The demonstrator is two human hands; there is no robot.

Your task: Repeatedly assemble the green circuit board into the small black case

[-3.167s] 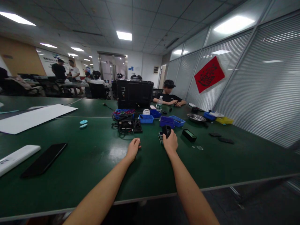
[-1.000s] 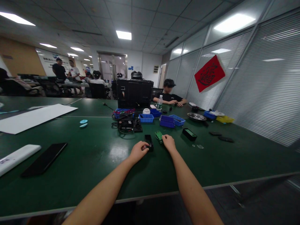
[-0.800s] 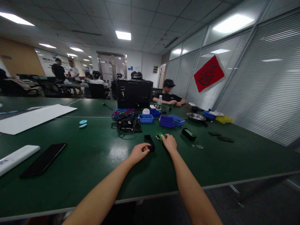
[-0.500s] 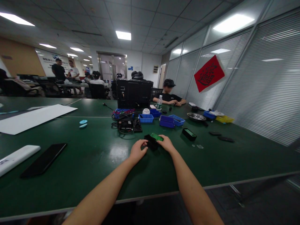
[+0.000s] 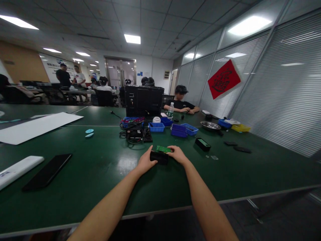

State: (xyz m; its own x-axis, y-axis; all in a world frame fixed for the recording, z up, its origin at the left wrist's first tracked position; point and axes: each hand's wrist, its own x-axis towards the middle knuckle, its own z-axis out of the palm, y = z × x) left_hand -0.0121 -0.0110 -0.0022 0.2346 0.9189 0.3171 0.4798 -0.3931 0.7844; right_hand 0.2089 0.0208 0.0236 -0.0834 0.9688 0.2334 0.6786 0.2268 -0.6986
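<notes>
A black box-shaped case (image 5: 159, 158) rests on the green table in front of me, its long side facing me. My left hand (image 5: 147, 160) grips the left end of the case between thumb and fingers. Just above the case's upper edge is a green circuit board (image 5: 162, 149). Its right end is pinched in my right hand (image 5: 177, 155). Whether the board touches the case cannot be made out. Farther right stands another black case (image 5: 203, 144) with a green panel on top.
Behind my hands are a black device with cables (image 5: 134, 133), blue trays (image 5: 156, 127), a monitor (image 5: 144, 100) and a bottle (image 5: 171, 110). A metal bowl (image 5: 210, 126) lies back right, a black slab (image 5: 47, 171) left. A person (image 5: 181, 100) sits across the table.
The case has turned so that its long side faces me. The circuit board has shifted left and lies more level, still in my right hand. My left hand has closed on the case's left end.
</notes>
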